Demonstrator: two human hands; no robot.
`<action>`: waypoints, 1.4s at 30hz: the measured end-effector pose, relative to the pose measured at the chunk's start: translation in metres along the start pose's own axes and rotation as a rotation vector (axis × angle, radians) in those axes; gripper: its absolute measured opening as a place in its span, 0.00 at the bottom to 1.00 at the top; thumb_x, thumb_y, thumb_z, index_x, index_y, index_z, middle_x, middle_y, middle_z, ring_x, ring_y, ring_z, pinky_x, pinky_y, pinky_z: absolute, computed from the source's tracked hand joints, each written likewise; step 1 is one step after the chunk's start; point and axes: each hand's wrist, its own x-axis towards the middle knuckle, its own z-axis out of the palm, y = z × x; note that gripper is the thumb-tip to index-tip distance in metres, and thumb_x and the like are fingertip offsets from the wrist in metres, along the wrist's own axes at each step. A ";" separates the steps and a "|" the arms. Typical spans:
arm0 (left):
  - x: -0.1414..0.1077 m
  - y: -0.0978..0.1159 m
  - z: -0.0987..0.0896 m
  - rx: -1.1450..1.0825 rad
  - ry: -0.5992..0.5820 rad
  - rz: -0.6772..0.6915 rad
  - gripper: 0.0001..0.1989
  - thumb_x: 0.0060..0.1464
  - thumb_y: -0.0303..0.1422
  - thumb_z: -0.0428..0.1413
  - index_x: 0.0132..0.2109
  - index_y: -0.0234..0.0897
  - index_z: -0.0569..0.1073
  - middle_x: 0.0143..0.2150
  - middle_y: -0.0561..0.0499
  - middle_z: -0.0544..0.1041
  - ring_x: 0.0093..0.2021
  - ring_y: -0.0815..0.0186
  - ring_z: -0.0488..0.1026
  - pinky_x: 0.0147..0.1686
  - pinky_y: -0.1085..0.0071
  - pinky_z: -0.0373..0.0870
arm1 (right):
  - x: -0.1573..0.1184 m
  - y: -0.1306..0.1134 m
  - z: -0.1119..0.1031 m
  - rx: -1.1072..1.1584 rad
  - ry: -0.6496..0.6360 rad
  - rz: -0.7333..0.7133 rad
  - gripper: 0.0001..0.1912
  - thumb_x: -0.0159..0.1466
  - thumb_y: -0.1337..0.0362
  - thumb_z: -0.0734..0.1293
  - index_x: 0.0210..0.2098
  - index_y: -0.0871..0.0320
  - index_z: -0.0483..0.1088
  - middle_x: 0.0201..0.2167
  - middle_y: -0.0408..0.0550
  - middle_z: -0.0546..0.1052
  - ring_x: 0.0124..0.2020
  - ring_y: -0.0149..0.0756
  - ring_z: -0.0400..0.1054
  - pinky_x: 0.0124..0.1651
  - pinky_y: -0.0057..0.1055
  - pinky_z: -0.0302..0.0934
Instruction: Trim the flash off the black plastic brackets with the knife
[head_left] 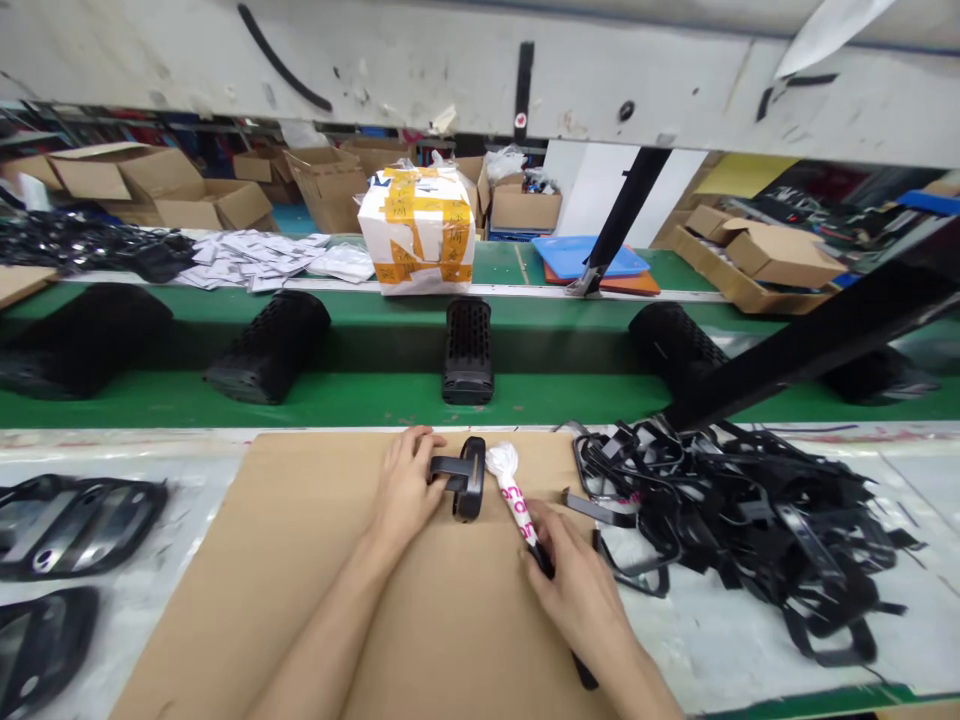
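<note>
My left hand (409, 480) rests on the cardboard sheet (300, 560), its fingers closed on a dark flat strap. That strap joins a black oval plastic piece (469, 480) standing on edge. In my right hand (574, 570) is a stick-like tool (516, 505), its upper part wrapped in white plastic with pink lettering, its rounded white head beside the black piece, and its black handle running under my palm. What the wrapping covers cannot be seen. A loose dark strip (600, 512) lies to the right of the tool.
A tangled heap of black straps and frames (750, 540) lies on the right. Black glossy plates (82, 530) lie at left. Black perforated housings (469, 350) stand along the green conveyor (375, 400). A black post (810, 330) slants across the right; a taped white box (416, 230) stands behind.
</note>
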 end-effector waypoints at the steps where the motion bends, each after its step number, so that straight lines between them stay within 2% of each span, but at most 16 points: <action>1: -0.002 0.002 0.001 0.012 0.002 -0.008 0.17 0.61 0.28 0.58 0.56 0.39 0.71 0.63 0.41 0.69 0.64 0.48 0.67 0.65 0.50 0.65 | 0.002 -0.001 -0.003 0.072 -0.007 0.012 0.25 0.68 0.59 0.62 0.63 0.54 0.70 0.50 0.53 0.76 0.47 0.51 0.75 0.47 0.49 0.72; 3: -0.004 0.006 0.004 0.036 0.009 -0.020 0.18 0.61 0.28 0.58 0.58 0.39 0.70 0.64 0.40 0.67 0.65 0.47 0.66 0.66 0.49 0.64 | 0.004 -0.003 -0.014 0.341 -0.069 0.086 0.23 0.68 0.54 0.66 0.58 0.59 0.73 0.45 0.53 0.76 0.36 0.42 0.75 0.39 0.40 0.72; 6: -0.004 0.010 0.005 0.063 -0.003 -0.024 0.20 0.61 0.30 0.59 0.60 0.38 0.69 0.65 0.39 0.67 0.67 0.45 0.64 0.68 0.48 0.62 | -0.003 -0.005 -0.028 0.893 -0.223 0.348 0.29 0.67 0.44 0.71 0.55 0.62 0.72 0.39 0.47 0.74 0.18 0.25 0.62 0.19 0.28 0.63; 9: -0.003 0.009 0.002 0.050 -0.035 -0.031 0.23 0.57 0.29 0.61 0.59 0.37 0.69 0.65 0.38 0.67 0.68 0.45 0.62 0.69 0.46 0.60 | -0.016 -0.001 -0.028 1.304 -0.291 0.516 0.30 0.63 0.44 0.76 0.53 0.60 0.71 0.36 0.41 0.71 0.13 0.18 0.52 0.11 0.22 0.55; 12: -0.004 0.006 -0.002 0.014 -0.077 0.012 0.26 0.54 0.28 0.61 0.60 0.37 0.69 0.68 0.39 0.66 0.71 0.44 0.58 0.71 0.45 0.57 | -0.027 0.003 -0.018 1.477 -0.336 0.555 0.29 0.60 0.47 0.79 0.50 0.59 0.71 0.34 0.39 0.69 0.13 0.17 0.51 0.11 0.20 0.56; 15: -0.007 0.004 0.000 0.022 -0.071 0.049 0.26 0.54 0.25 0.58 0.61 0.37 0.69 0.70 0.39 0.64 0.73 0.46 0.56 0.73 0.45 0.55 | -0.037 -0.004 -0.009 1.453 -0.297 0.595 0.30 0.60 0.45 0.79 0.51 0.57 0.71 0.34 0.39 0.69 0.14 0.16 0.51 0.10 0.19 0.54; 19: -0.009 0.007 0.011 0.085 0.018 0.028 0.27 0.56 0.25 0.57 0.63 0.37 0.67 0.68 0.38 0.66 0.72 0.46 0.59 0.73 0.46 0.57 | -0.047 -0.022 0.003 1.242 -0.202 0.599 0.34 0.61 0.38 0.77 0.51 0.58 0.71 0.30 0.41 0.68 0.17 0.21 0.55 0.14 0.20 0.57; 23: -0.007 0.014 0.016 0.109 0.043 -0.001 0.27 0.55 0.26 0.59 0.62 0.35 0.68 0.67 0.36 0.67 0.71 0.44 0.59 0.73 0.45 0.56 | -0.053 -0.027 0.020 1.010 -0.148 0.617 0.49 0.55 0.28 0.75 0.60 0.58 0.71 0.34 0.45 0.71 0.20 0.19 0.54 0.17 0.15 0.46; 27: -0.005 0.014 0.009 0.043 -0.007 -0.007 0.26 0.56 0.30 0.62 0.61 0.35 0.69 0.67 0.37 0.67 0.71 0.44 0.58 0.73 0.44 0.56 | -0.051 -0.024 0.027 0.881 -0.147 0.646 0.58 0.52 0.22 0.71 0.68 0.55 0.68 0.37 0.46 0.71 0.21 0.18 0.52 0.19 0.14 0.40; 30: -0.005 0.013 0.005 0.028 -0.043 0.011 0.26 0.57 0.28 0.60 0.62 0.35 0.69 0.68 0.38 0.66 0.73 0.44 0.56 0.74 0.43 0.54 | -0.046 -0.026 0.020 0.862 -0.188 0.601 0.58 0.54 0.22 0.70 0.66 0.60 0.70 0.31 0.43 0.68 0.21 0.19 0.49 0.19 0.16 0.40; 32: -0.006 0.013 0.004 0.045 -0.038 0.017 0.26 0.56 0.25 0.57 0.63 0.34 0.69 0.68 0.38 0.66 0.73 0.45 0.55 0.74 0.43 0.54 | -0.045 -0.027 0.013 0.841 -0.176 0.557 0.55 0.56 0.23 0.70 0.65 0.61 0.70 0.32 0.44 0.68 0.21 0.20 0.48 0.19 0.18 0.42; 36: -0.007 0.015 0.008 0.074 -0.008 0.007 0.29 0.55 0.23 0.56 0.64 0.32 0.67 0.68 0.37 0.66 0.73 0.45 0.56 0.75 0.45 0.52 | -0.050 -0.033 0.004 0.774 -0.027 0.513 0.51 0.60 0.27 0.71 0.67 0.59 0.69 0.34 0.46 0.70 0.22 0.23 0.51 0.21 0.22 0.44; 39: -0.007 0.017 0.010 0.091 0.002 0.000 0.29 0.57 0.23 0.56 0.66 0.32 0.67 0.68 0.38 0.66 0.73 0.46 0.56 0.76 0.46 0.52 | -0.054 -0.040 0.011 0.788 0.064 0.559 0.50 0.60 0.24 0.68 0.65 0.58 0.69 0.27 0.44 0.65 0.22 0.26 0.51 0.22 0.24 0.45; 42: -0.007 0.018 0.010 0.102 0.005 -0.003 0.28 0.58 0.24 0.56 0.66 0.31 0.66 0.68 0.38 0.67 0.73 0.46 0.56 0.76 0.46 0.52 | -0.051 -0.043 0.022 0.855 -0.006 0.610 0.54 0.57 0.23 0.69 0.63 0.60 0.70 0.25 0.40 0.61 0.21 0.25 0.48 0.22 0.22 0.43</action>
